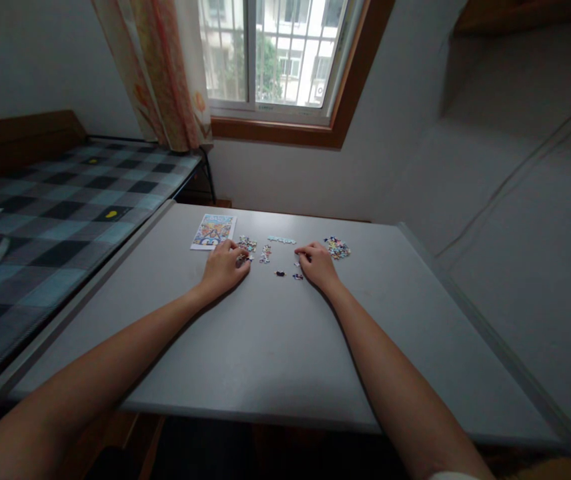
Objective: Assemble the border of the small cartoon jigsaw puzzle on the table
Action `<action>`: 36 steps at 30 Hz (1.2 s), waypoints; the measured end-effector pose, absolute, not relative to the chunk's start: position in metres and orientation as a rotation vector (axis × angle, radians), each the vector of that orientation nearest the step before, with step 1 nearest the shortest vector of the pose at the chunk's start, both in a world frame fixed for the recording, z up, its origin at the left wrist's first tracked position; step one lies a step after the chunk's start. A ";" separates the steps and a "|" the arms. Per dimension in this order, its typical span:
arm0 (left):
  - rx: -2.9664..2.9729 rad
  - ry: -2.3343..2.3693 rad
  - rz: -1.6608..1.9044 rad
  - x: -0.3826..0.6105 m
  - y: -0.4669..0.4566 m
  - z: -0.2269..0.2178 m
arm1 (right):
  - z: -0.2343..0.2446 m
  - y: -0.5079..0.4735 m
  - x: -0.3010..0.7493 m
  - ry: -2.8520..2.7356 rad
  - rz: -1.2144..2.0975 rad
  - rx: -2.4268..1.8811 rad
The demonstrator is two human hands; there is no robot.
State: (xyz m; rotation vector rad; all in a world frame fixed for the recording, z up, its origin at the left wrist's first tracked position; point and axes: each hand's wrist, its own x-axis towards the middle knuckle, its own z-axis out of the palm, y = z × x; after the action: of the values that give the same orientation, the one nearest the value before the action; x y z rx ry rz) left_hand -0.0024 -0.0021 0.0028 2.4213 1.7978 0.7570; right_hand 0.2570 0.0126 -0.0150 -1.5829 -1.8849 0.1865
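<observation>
On the worktop, we take the picture card as reference. Our left hand lies at the card's near right corner, beside a puzzle pile. Right of the card lies a joined strip; farther right, our right hand, then a second pile. Both hands curl; we cannot tell whether either grip holds a piece.

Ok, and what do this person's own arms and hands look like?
The left hand and right hand are ungloved, the wrists without watch or bracelet. Both forearms are bare; a sliver of pale sleeve shows on the right arm at the bottom edge.
</observation>
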 end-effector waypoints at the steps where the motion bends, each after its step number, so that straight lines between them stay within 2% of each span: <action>1: 2.408 1.794 0.760 -0.003 -0.001 0.002 | -0.015 0.012 0.257 -1.884 0.187 -1.585; 28: 2.237 1.497 0.912 -0.001 0.004 0.002 | -0.016 0.012 0.258 -1.876 0.188 -1.594; 36: 2.330 1.463 0.863 -0.002 0.004 0.000 | -0.017 0.013 0.258 -1.876 0.181 -1.591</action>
State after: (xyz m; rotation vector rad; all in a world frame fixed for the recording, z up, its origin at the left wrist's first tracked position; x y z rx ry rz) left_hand -0.0023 0.0038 0.0005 2.3299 1.4630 0.8633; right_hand 0.2579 0.0129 -0.0171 -1.5910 -1.8755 0.1813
